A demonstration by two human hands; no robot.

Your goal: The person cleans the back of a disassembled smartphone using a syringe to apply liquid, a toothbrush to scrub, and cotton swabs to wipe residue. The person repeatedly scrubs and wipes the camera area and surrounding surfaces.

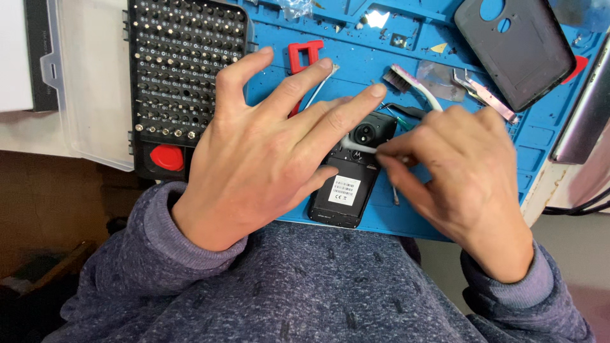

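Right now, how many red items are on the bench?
3: a red clip-like tool above the left hand, a red round knob under the bit case, a red pick by the back cover. Hands may hide more.

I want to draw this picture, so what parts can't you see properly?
- Opened phone: its left side is hidden under the left hand.
- Grey tool: its handle vanishes inside the right hand, so its kind is unclear.
- Label on the phone: too small to read.
- Bit set: the top is cut off by the picture edge.
- Dark back cover: also cut off at the top edge.
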